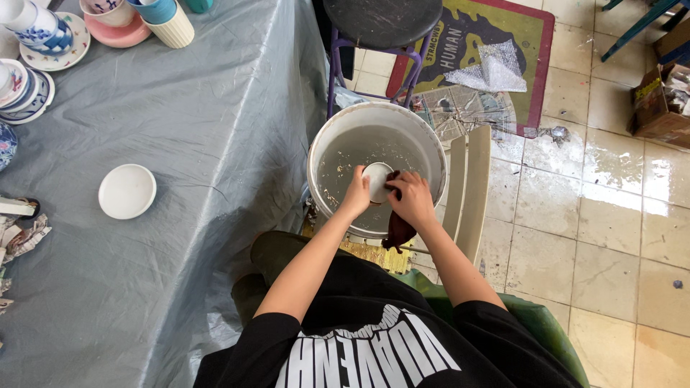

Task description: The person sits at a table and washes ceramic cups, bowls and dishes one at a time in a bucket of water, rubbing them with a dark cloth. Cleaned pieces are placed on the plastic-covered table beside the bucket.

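Wiping is the step in hand: over the white bucket of cloudy water, the left hand has its fingers closed around 1 small white dish, while the right hand grips a dark wet cloth against it (cloth hangs dripping). Next, likely turning the dish; it looks pale, round, shallow.

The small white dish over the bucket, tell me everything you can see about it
The small white dish is round and shallow, ceramic by its look, plain with no pattern showing. It is held tilted above the murky water in the white bucket. The left hand grips its left edge; the right hand presses a dark brown cloth against its right side, hiding part of the rim. The cloth's tail hangs over the bucket's near rim.
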Motion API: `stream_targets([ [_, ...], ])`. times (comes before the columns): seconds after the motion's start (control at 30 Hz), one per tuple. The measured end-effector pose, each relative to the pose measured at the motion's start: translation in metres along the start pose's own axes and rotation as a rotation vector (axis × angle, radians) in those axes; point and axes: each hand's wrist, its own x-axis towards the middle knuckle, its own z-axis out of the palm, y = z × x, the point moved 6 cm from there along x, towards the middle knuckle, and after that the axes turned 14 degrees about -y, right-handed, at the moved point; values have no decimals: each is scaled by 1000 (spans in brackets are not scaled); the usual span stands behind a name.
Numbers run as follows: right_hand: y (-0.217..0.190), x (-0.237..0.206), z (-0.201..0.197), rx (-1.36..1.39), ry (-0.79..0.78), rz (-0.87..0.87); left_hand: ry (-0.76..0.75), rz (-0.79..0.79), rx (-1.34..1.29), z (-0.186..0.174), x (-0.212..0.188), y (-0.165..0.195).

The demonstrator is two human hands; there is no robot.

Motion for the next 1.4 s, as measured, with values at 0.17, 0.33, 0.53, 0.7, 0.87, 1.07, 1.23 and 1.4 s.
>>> stream_targets([
  [0.17,43,9,36,106,-164,325,64,-81,743,-6,-4,1],
  [0.33,59,26,71,99,-563,286,-66,-430,962,-1,2,-14],
  [0.53,49,29,56,487,-167,224,-79,-255,809,1,5,-2],
  [0.7,18,23,48,464,-89,19,-70,-94,456,5,10,4],
  [0.87,10,18,40,281,-254,-205,66,52,172,-6,9,17],
  [1.07,12,19,28,79,17,-139,-177,-11,-229,16,8,11],
  [1.23,-12,13,28,258,-170,-344,-43,4,-220,5,9,6],
  [1.4,-10,13,12,47,-106,-121,-52,0,-290,6,7,6],
])
